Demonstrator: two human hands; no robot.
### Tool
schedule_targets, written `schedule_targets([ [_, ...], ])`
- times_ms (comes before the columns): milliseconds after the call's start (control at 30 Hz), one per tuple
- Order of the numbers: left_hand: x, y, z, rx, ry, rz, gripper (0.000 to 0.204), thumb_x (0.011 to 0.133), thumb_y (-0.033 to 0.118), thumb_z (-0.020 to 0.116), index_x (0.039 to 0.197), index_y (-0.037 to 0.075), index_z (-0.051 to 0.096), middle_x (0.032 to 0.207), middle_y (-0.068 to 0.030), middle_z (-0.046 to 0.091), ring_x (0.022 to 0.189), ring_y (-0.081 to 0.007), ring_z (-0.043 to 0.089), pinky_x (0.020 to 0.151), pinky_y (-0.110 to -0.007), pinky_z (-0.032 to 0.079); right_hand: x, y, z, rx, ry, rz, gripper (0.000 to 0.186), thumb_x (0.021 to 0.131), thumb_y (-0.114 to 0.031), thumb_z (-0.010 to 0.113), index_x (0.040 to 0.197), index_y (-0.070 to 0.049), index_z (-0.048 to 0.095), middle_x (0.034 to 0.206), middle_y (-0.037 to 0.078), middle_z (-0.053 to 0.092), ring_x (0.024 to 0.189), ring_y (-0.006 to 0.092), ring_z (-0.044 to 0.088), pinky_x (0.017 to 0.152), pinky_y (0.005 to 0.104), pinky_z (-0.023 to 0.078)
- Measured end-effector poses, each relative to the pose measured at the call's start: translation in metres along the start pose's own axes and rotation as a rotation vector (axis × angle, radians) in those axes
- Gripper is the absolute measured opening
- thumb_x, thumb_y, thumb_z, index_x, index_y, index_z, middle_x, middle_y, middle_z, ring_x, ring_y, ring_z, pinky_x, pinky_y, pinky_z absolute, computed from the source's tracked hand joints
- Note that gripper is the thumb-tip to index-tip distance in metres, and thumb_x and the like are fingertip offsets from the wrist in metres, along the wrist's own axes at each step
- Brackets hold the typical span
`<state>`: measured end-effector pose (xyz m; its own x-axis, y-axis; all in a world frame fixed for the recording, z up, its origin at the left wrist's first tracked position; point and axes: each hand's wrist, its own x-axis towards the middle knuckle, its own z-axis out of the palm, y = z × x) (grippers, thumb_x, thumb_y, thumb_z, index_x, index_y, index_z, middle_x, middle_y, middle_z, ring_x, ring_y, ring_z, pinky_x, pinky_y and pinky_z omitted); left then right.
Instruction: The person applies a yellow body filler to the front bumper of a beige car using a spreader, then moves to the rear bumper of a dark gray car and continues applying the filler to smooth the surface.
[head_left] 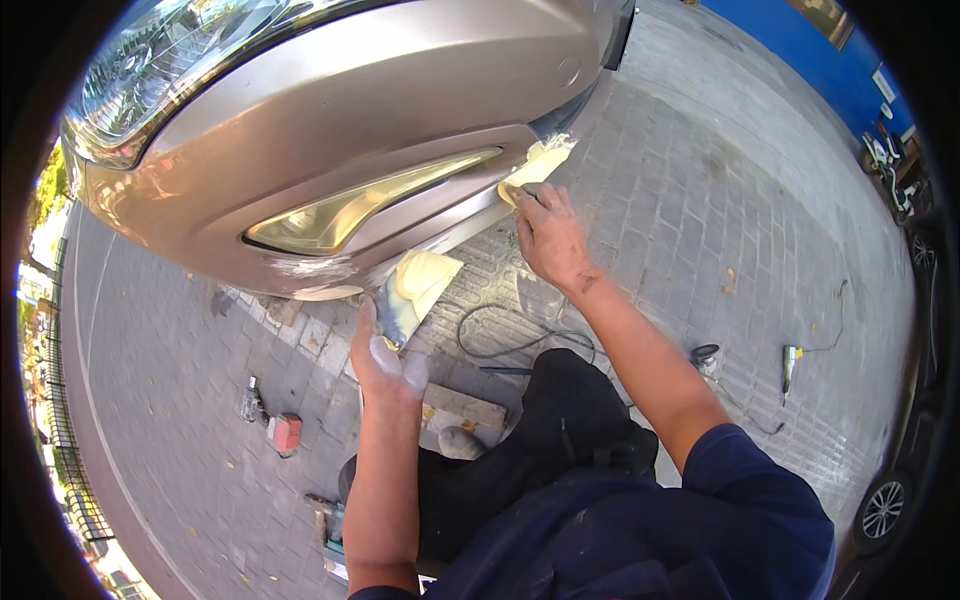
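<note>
Far left: headlight [150, 85] seen at the bumper's [400, 100] upper corner; cordless power tool [270, 418] with red block laid on the paving. Next, fog lamp [370, 205] set in the bumper, pale scuffed patch [315, 268] below it. Left hand [388, 345]: mixing sheet [418, 288], loaded with cream paste, pinched at its lower end between thumb and fingers, held just below the bumper edge. Right hand [553, 238]: small yellowish spreader [509, 194] pinched in fingertips at the cream-coated bumper corner; exact contact can't be told. Further right, yellow-and-grey corded tool [789, 372] laid on the ground.
</note>
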<state>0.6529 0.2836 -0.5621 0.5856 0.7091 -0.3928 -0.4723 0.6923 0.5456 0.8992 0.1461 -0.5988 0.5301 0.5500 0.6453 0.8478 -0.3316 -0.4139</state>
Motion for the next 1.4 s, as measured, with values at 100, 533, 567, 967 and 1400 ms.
schedule_targets([
  [100,-0.004,0.002,0.003,0.052,0.069,0.004,0.043,0.114,0.032,0.055,0.144,0.001,0.058,0.145,-0.0145,0.067,0.136,-0.0322,0.064,0.118,-0.055,0.047,-0.014,0.009,0.005,0.209,-0.009,0.091,0.033,0.1,-0.006,0.068,0.132,-0.004,0.074,0.111,0.018,0.068,0.103,0.0379,0.065,0.092,0.0446,0.054],
  [533,0.003,-0.002,-0.01,0.098,0.006,0.012,0.045,0.113,0.031,0.056,0.145,0.0,0.058,0.147,-0.0155,0.066,0.136,-0.0319,0.063,0.116,-0.054,0.049,-0.001,0.101,0.04,0.934,0.498,0.777,0.029,0.108,-0.008,0.067,0.134,0.005,0.072,0.114,0.006,0.075,0.102,0.0127,0.063,0.093,0.0289,0.05],
  [567,0.004,-0.001,-0.012,0.104,-0.008,0.005,0.044,0.113,0.031,0.055,0.144,0.0,0.058,0.146,-0.0154,0.066,0.135,-0.0319,0.063,0.116,-0.053,0.049,-0.001,0.094,0.048,0.969,0.528,0.759,0.028,0.108,-0.008,0.067,0.132,0.005,0.073,0.111,0.005,0.075,0.1,0.0122,0.062,0.091,0.0288,0.05],
  [967,0.006,-0.008,-0.003,0.067,0.029,-0.045,0.036,0.111,0.024,0.058,0.139,0.002,0.061,0.135,-0.0142,0.071,0.125,-0.0334,0.069,0.106,-0.05,0.056,-0.041,0.025,0.077,0.513,0.425,0.589,0.036,0.096,-0.002,0.072,0.132,0.0,0.074,0.122,0.022,0.077,0.106,0.0338,0.075,0.099,0.0381,0.056],
  [1400,0.01,-0.008,-0.007,0.139,0.037,-0.026,0.037,0.113,0.031,0.057,0.139,0.005,0.062,0.134,-0.0126,0.071,0.118,-0.031,0.068,0.102,-0.05,0.053,-0.026,0.056,0.061,0.807,0.442,0.926,0.026,0.108,-0.012,0.068,0.125,0.006,0.074,0.11,0.009,0.077,0.098,0.0155,0.067,0.091,0.0321,0.052],
])
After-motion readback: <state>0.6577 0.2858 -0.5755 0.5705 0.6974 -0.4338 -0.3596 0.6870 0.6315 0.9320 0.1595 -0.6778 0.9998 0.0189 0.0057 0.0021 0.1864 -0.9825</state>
